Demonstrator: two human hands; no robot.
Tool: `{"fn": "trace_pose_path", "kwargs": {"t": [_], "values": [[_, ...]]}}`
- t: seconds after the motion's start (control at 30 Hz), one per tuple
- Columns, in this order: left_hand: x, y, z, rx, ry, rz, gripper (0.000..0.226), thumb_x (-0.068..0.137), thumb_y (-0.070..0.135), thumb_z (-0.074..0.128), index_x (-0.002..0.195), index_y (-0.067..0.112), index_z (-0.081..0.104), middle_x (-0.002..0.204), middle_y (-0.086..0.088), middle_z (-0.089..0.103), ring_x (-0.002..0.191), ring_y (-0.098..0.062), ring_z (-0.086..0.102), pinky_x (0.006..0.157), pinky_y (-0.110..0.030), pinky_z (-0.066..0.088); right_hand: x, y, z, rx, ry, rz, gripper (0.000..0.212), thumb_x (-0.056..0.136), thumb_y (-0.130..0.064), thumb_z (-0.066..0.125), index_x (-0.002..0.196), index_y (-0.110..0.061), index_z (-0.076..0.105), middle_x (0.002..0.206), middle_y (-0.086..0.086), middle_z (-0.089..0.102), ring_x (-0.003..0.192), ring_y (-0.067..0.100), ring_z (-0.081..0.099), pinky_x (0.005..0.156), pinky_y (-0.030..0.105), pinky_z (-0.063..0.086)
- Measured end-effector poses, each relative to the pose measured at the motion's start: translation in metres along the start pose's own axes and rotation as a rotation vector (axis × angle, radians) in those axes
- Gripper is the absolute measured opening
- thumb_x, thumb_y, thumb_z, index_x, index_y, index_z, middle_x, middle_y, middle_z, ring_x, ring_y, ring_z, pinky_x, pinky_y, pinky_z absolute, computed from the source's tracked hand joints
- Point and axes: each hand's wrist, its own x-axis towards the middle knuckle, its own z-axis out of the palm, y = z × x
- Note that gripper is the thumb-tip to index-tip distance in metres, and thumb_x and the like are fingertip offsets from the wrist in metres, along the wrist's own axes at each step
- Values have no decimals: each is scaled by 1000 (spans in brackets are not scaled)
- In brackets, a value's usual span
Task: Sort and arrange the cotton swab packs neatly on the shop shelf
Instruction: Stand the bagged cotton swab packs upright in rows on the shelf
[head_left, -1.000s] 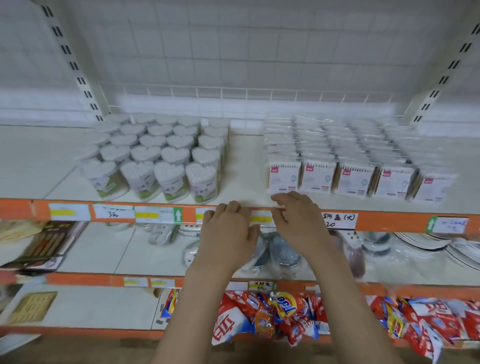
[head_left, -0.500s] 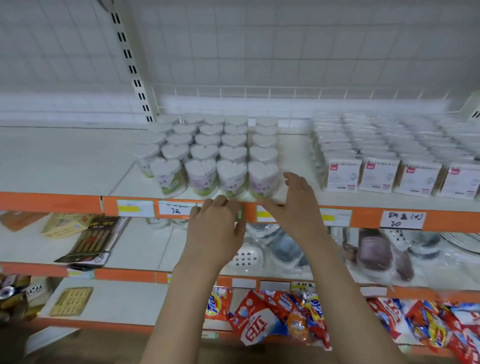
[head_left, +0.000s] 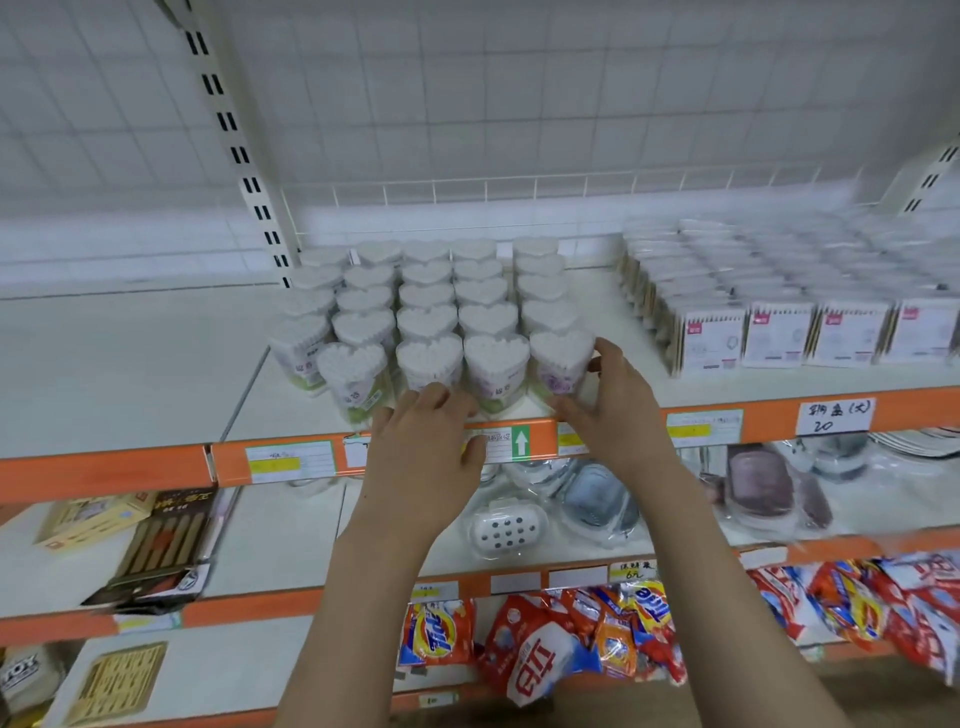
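Head view. Heart-shaped cotton swab packs (head_left: 431, 312) stand in rows on the top shelf (head_left: 130, 374), left of a block of flat rectangular swab packs (head_left: 779, 332) with red corner tags. The right hand (head_left: 613, 405) cups the front-right heart pack (head_left: 561, 366), thumb on its outer side and fingers at its base: the grip is clamped lightly on that pack. The left hand (head_left: 426, 447) lies with straight fingers against the foot of the front row, its grip apart, holding nothing.

Step in hand, as judged: squaring the front row to the shelf lip. It is best done by pushing low on the packs, since they are tall and light and may tip; the front-left pack (head_left: 356, 376) leans and stands off the line.

Legible writing: a handwritten price card (head_left: 835, 415) ending in "20"; a green label with a white arrow (head_left: 520, 442); "Tide" on the detergent sachets (head_left: 439, 631); a lower tag (head_left: 631, 570) with "6". Pack printing is too blurred to read.
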Motion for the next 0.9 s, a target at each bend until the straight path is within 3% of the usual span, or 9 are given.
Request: {"fn": "trace_pose_path", "kwargs": {"t": [0.13,0.27,0.37,0.5,0.67,0.9], "values": [[-1,-6,2,-13,16,9,28,89,32,52,114,20,55,109,4,55,106,-19,49,91,-35,37,-9,-12,-5,-62,64,21,90,78,-32,72,145,-5,20,136,17,40,122,32,38,97,34,31],[-1,-16,-2,-53,78,-14,24,85,27,59,107,18,61,104,0,58,100,-23,54,82,-34,38,-15,-36,-6,-212,213,-173,71,78,-31,72,134,1,42,124,20,51,111,38,47,90,44,39],[1,-30,-9,-10,134,-29,21,81,18,62,101,12,64,97,-8,56,93,-30,52,74,-38,41,-8,-56,-1,-262,155,-274,59,76,-27,73,125,-2,53,118,17,55,108,35,49,87,37,37],[7,-46,-19,36,238,-53,16,77,9,65,92,5,65,90,-15,55,84,-35,52,64,-36,35,5,-70,11,-333,35,-330,54,81,-29,67,126,-4,52,124,13,53,117,30,44,94,34,31],[10,-57,-22,13,275,-51,17,74,7,67,91,7,65,91,-14,56,85,-35,52,66,-37,37,10,-70,15,-350,-53,-333,37,83,-22,64,115,-4,59,120,11,55,112,29,45,94,35,35],[8,-68,-24,18,278,-75,38,71,8,74,107,5,64,109,-17,57,97,-38,51,74,-42,39,9,-78,15,-297,-39,-385,48,81,-24,66,123,-4,54,124,11,55,116,30,45,98,36,35]]}}
